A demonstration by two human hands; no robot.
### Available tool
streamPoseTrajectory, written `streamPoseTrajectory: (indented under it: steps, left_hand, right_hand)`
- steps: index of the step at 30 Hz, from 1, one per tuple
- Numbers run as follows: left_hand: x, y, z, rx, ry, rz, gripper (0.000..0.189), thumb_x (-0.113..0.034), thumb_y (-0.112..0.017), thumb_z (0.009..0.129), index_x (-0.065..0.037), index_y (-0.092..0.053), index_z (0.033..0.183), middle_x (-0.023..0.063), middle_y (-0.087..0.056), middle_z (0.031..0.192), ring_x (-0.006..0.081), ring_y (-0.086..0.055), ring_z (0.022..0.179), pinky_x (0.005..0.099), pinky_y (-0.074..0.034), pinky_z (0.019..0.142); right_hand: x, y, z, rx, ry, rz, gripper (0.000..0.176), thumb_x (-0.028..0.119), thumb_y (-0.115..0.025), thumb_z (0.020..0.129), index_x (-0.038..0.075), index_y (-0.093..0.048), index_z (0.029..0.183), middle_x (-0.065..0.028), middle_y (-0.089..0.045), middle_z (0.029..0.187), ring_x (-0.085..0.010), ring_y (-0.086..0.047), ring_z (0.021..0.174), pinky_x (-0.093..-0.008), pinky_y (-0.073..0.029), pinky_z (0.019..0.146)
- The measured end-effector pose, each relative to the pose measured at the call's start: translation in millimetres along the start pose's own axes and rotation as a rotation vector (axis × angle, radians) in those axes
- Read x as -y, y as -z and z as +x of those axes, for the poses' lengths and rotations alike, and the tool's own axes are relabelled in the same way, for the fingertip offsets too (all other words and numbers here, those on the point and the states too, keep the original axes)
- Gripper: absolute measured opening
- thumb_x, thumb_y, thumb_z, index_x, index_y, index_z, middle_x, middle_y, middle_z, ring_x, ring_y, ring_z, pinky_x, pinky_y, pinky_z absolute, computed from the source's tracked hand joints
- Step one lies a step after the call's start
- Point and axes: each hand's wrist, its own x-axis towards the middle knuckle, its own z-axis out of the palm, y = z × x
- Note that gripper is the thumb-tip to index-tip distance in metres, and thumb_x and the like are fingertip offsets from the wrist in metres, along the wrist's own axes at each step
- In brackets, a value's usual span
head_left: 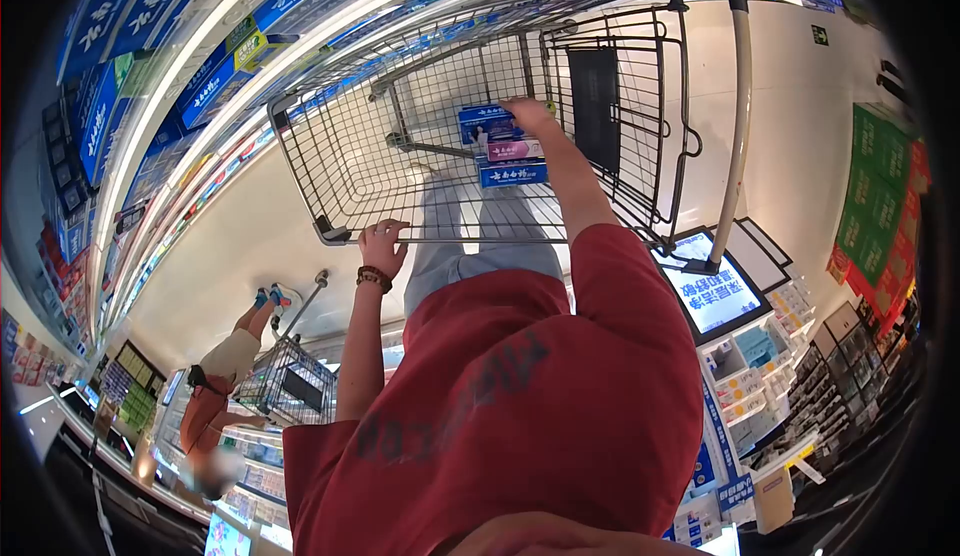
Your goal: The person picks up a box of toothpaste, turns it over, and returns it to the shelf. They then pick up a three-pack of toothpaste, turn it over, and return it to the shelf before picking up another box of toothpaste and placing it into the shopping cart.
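A wire shopping cart (330,239) stands in front of my body. At its near rim is my left hand (383,247), with the fingers curled over the wire and a beaded bracelet on the wrist. Inside the basket area, my right hand (529,116) grips the back blue box (480,126) at its right end. A pink and white box (513,151) lies against it, and a second blue box (514,174) with white lettering is nearest to me. The fingertips are partly hidden.
Shelves with blue boxes (215,81) line the left side. Another person (205,406) stands at the lower left beside a second cart (290,386). At the right are a lit display screen (712,286), shelves of small goods (745,366) and stacked green and red cartons (875,196).
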Motion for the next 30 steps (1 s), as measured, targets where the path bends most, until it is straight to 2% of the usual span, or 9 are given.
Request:
streamPoseTrajectory:
  steps: [2, 5, 8, 11, 12, 15, 16, 20, 30]
  left_hand:
    - [-2, 3, 4, 0.001, 0.016, -0.004, 0.045, -0.017, -0.074, 0.073, -0.028, -0.065, 0.116, -0.0021, -0.060, 0.119, 0.0272, -0.048, 0.116, 0.0495, -0.030, 0.106]
    - [-4, 10, 7, 0.037, 0.033, -0.028, 0.044, -0.020, -0.072, 0.073, -0.027, -0.065, 0.116, -0.0009, -0.060, 0.120, 0.0295, -0.049, 0.117, 0.0528, -0.028, 0.107]
    - [-5, 11, 7, 0.047, 0.059, -0.063, 0.045, -0.020, -0.073, 0.071, -0.027, -0.066, 0.115, -0.0010, -0.061, 0.120, 0.0294, -0.049, 0.117, 0.0520, -0.028, 0.108]
    - [-7, 14, 5, 0.046, 0.063, -0.038, 0.046, -0.021, -0.074, 0.070, -0.027, -0.066, 0.115, -0.0014, -0.061, 0.120, 0.0292, -0.048, 0.117, 0.0513, -0.028, 0.108]
    - [-5, 12, 5, 0.035, 0.055, -0.028, 0.046, -0.022, -0.075, 0.070, -0.027, -0.066, 0.115, -0.0014, -0.061, 0.120, 0.0291, -0.048, 0.118, 0.0509, -0.028, 0.108]
    - [-3, 12, 4, 0.056, 0.075, -0.046, 0.046, -0.022, -0.075, 0.071, -0.027, -0.066, 0.115, -0.0010, -0.061, 0.120, 0.0294, -0.048, 0.118, 0.0510, -0.027, 0.108]
    - [-3, 11, 3, 0.025, 0.056, -0.009, 0.046, -0.024, -0.076, 0.070, -0.028, -0.066, 0.115, -0.0012, -0.062, 0.119, 0.0270, -0.049, 0.116, 0.0489, -0.029, 0.106]
    - [1, 6, 2, 0.020, 0.066, 0.017, 0.044, -0.025, -0.076, 0.070, -0.028, -0.067, 0.113, -0.0015, -0.062, 0.117, 0.0267, -0.049, 0.116, 0.0487, -0.029, 0.106]
    - [2, 2, 0, 0.023, 0.112, -0.005, 0.045, -0.024, -0.076, 0.068, -0.027, -0.068, 0.111, -0.0011, -0.062, 0.119, 0.0288, -0.049, 0.117, 0.0497, -0.028, 0.108]
  right_hand:
    - [-9, -4, 6, 0.009, 0.000, -0.023, 0.055, 0.007, -0.059, 0.084, 0.016, -0.052, 0.137, -0.0138, -0.064, 0.118, -0.0328, -0.064, 0.104, -0.0438, -0.052, 0.091]
    - [-9, -3, 6, 0.054, -0.045, -0.073, 0.054, 0.006, -0.054, 0.086, 0.015, -0.050, 0.139, -0.0139, -0.061, 0.126, -0.0323, -0.062, 0.111, -0.0419, -0.051, 0.094]
    - [-22, -26, 13, 0.053, -0.044, -0.085, 0.055, 0.012, -0.056, 0.088, 0.014, -0.046, 0.142, -0.0156, -0.053, 0.137, -0.0338, -0.055, 0.122, -0.0430, -0.044, 0.104]
    - [-21, -24, 23, 0.229, -0.131, -0.076, 0.052, 0.022, -0.054, 0.091, 0.014, -0.046, 0.142, -0.0124, -0.052, 0.141, -0.0311, -0.051, 0.128, -0.0407, -0.042, 0.107]
    - [-20, -24, 25, 0.237, -0.173, -0.035, 0.057, 0.037, -0.055, 0.092, 0.015, -0.045, 0.144, -0.0116, -0.050, 0.144, -0.0307, -0.049, 0.131, -0.0431, -0.039, 0.109]
    - [-19, -27, 24, 0.242, -0.231, -0.020, 0.058, 0.044, -0.053, 0.094, 0.015, -0.045, 0.143, -0.0114, -0.050, 0.144, -0.0301, -0.047, 0.133, -0.0450, -0.038, 0.110]
    - [-18, -30, 22, 0.183, -0.201, -0.041, 0.054, 0.044, -0.054, 0.094, 0.014, -0.049, 0.139, -0.0107, -0.053, 0.140, -0.0303, -0.050, 0.129, -0.0467, -0.039, 0.108]
    - [-14, -39, 15, 0.049, -0.175, -0.095, 0.045, 0.042, -0.056, 0.094, 0.014, -0.053, 0.130, -0.0088, -0.059, 0.130, -0.0298, -0.055, 0.122, -0.0480, -0.041, 0.104]
    - [-12, -41, 13, 0.096, -0.179, -0.090, 0.047, 0.042, -0.054, 0.096, 0.016, -0.051, 0.135, -0.0085, -0.056, 0.134, -0.0294, -0.053, 0.125, -0.0467, -0.043, 0.102]
